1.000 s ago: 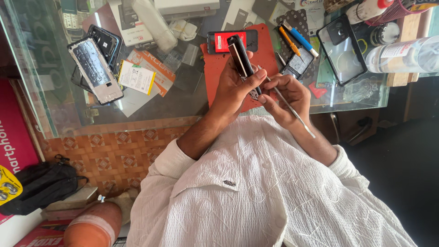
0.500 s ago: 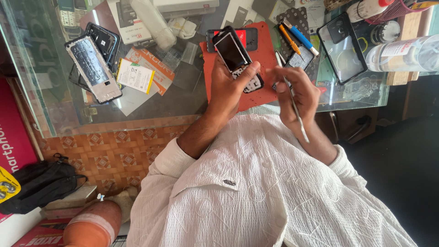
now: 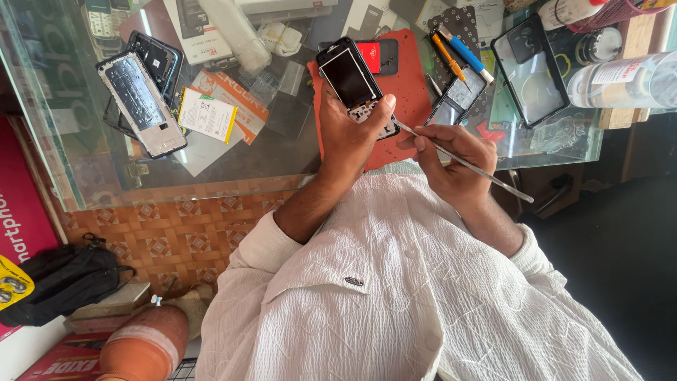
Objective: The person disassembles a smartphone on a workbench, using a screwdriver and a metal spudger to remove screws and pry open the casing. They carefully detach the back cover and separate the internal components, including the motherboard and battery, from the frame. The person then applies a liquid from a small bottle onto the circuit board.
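Item one — a small black phone [image 3: 350,75], dark screen up, held above the red work mat [image 3: 409,92] at the near edge of the glass table [image 3: 233,152]. My left hand [image 3: 349,134] has its fingers wrapped round the phone's lower end, thumb pressed on the right edge. The bottom of the phone looks stripped: pale inner parts show where the cover is off.

Item two — a thin metal probe tool [image 3: 465,164], pinched like a pen by the closed fingers of my right hand [image 3: 451,159], its tip touching the phone's lower right corner just beside my left thumb.

State of work, as I judge it: the phone is partly opened and the tool is at the exposed lower section; the screen is in place, and nothing shows the phone closed up again, so reassembly is left.

Around, on the table:
- a blue-handled screwdriver [image 3: 467,53] and an orange-handled tool [image 3: 447,55], side by side past the mat;
- a loose dark display panel [image 3: 532,70], to the right;
- a bare phone frame [image 3: 141,106] and a white-and-yellow battery [image 3: 206,115], well apart to the left;
- a clear plastic bottle [image 3: 627,79] lying at the far right.

Below the table: a black bag [image 3: 63,282] on the patterned floor [image 3: 169,240].
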